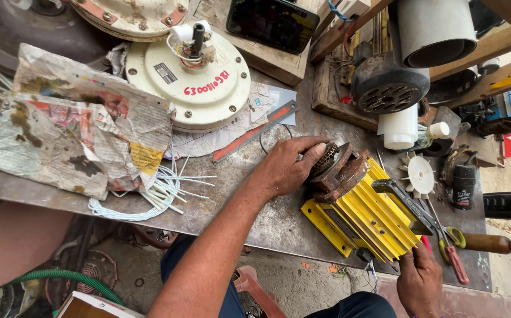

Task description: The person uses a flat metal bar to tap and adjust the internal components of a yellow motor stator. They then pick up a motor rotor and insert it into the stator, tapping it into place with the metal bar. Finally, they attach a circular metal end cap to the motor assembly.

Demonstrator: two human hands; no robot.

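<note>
Fingers of the left hand (288, 168) curl over the rusty end (338, 171) of the yellow finned motor (364, 215) on the worktop (255, 176); the right hand (420, 282) grips its far edge. The motor overhangs and could tip; the spanner (405, 203) could slide off.

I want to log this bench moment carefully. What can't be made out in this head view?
- Part of the rusty end of the yellow finned motor: the left hand covers it.
- What the right hand grips: the motor's edge hides its fingertips.
- The right forearm: cut off by the bottom edge.
- What lies under the crumpled newspaper.
</note>
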